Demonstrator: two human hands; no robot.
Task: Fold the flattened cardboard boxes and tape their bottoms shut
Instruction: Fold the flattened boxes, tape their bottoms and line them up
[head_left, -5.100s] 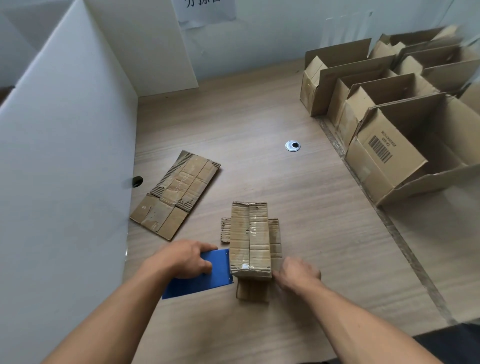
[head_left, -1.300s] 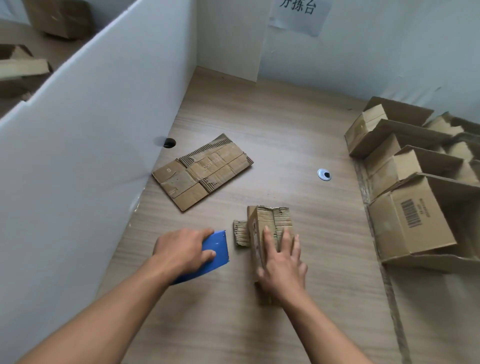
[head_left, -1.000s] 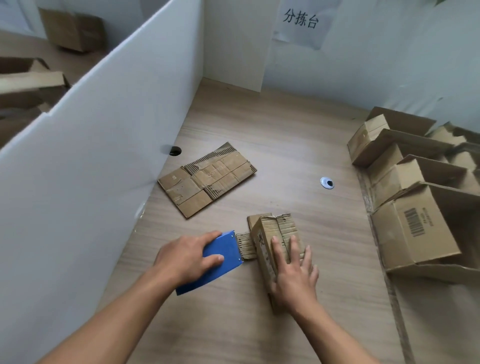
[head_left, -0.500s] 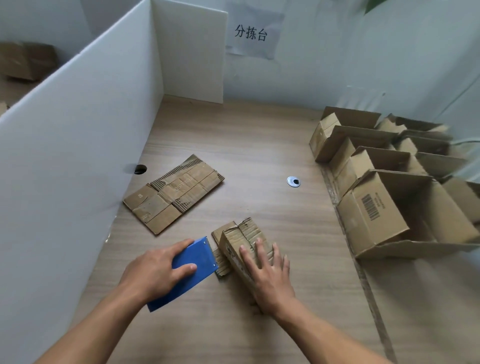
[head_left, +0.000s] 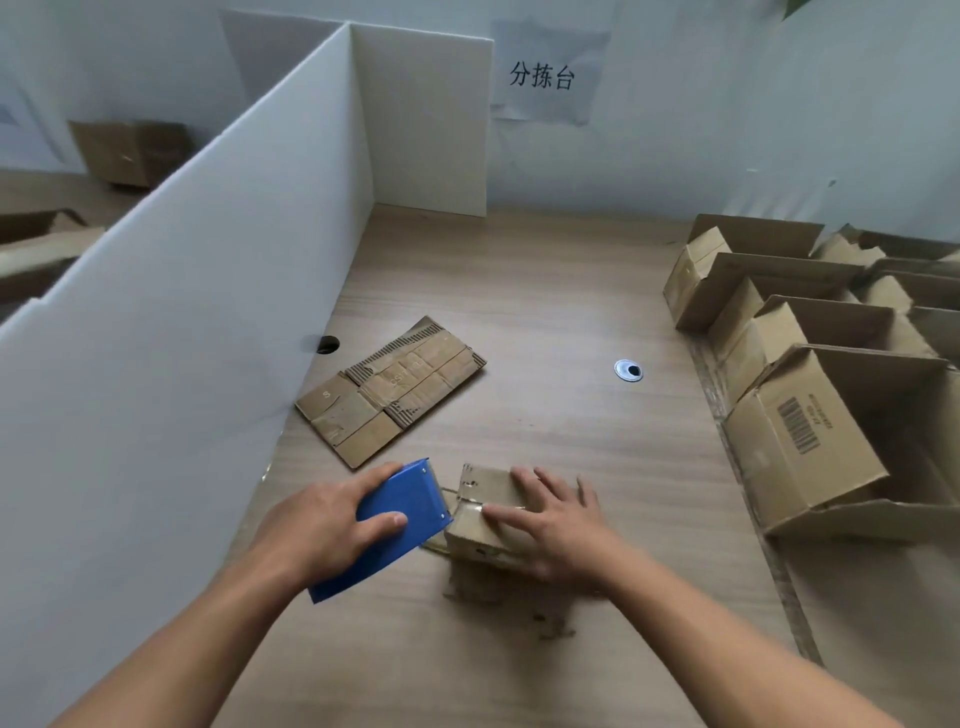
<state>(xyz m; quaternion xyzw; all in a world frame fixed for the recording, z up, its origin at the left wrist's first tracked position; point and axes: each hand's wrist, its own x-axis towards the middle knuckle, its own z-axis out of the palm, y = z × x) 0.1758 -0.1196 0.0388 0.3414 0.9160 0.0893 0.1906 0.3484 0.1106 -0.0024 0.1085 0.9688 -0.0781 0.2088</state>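
We see the small cardboard box (head_left: 487, 486) standing near the front edge of the desk (head_left: 519, 291), roughly midway between its left and right sides, with its closed flaps facing up. A strip of clear tape shows faintly across the box's left end. The right hand (head_left: 558, 525) lies flat on top of the box, fingers straight and spread, pressing down on the flaps. The left hand (head_left: 322, 532) is curled round a blue tape dispenser (head_left: 402, 506), thumb on its upper face; the dispenser's far end touches the left end of the box.

Behind these, toward the desk's left edge, we note a flattened cardboard box (head_left: 389, 387) lying flat, well apart from both hands. A white partition (head_left: 182, 312) runs along the left edge and turns at the far left corner. A round cable grommet (head_left: 628, 371) sits in the desk surface right of centre. Along the right edge stands a row of folded open boxes (head_left: 810, 441), the nearest bearing a barcode. A paper sign (head_left: 543, 75) with printed characters hangs on the back wall.
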